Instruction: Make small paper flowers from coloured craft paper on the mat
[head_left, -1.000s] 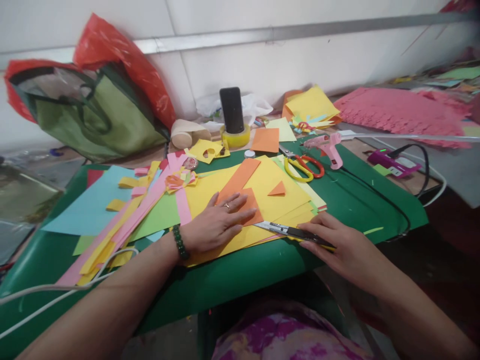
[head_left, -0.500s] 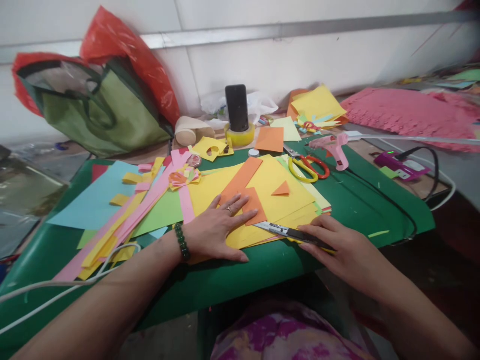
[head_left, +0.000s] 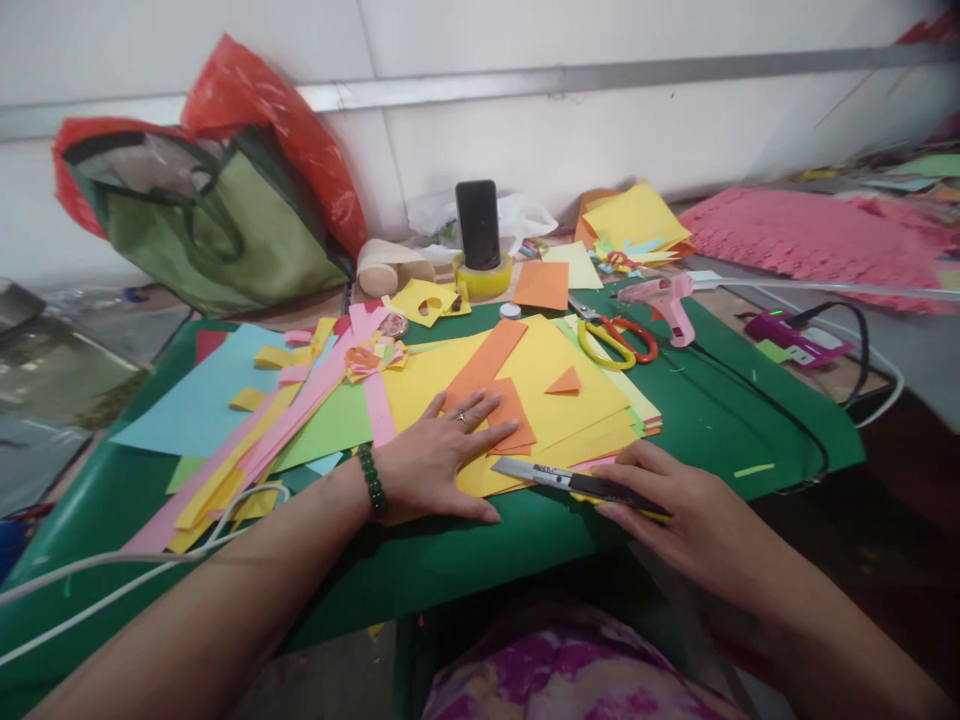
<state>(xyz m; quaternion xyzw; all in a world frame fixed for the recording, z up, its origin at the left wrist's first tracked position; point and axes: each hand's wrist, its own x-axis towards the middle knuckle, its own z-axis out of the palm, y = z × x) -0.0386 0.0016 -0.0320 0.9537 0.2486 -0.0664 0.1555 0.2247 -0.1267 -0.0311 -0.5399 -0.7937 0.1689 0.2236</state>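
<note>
My left hand (head_left: 442, 455) lies flat with fingers spread, its fingertips on a small orange paper piece (head_left: 512, 412) on top of a stack of yellow paper sheets (head_left: 577, 350). An orange strip (head_left: 487, 358) runs away from under the fingers, and a small orange triangle (head_left: 564, 381) sits to the right. In my right hand (head_left: 675, 500) is a utility knife (head_left: 574, 482), its blade out and pointing left, near the front edge of the stack. The blade tip is just below the orange piece, close to my left fingers.
Scissors (head_left: 611, 338) and a pink glue gun (head_left: 664, 302) rest at the right. Pink and yellow strips (head_left: 277, 430) and a paper flower (head_left: 371, 358) lie left. Behind stand a phone (head_left: 478, 225) in a tape roll (head_left: 484, 280) and a green bag (head_left: 247, 220). A white cable (head_left: 172, 560) crosses the front left.
The knife blade has moved left and toward me, away from the orange piece's edge. My left hand stays pressed on the paper. The camera view has shifted slightly.
</note>
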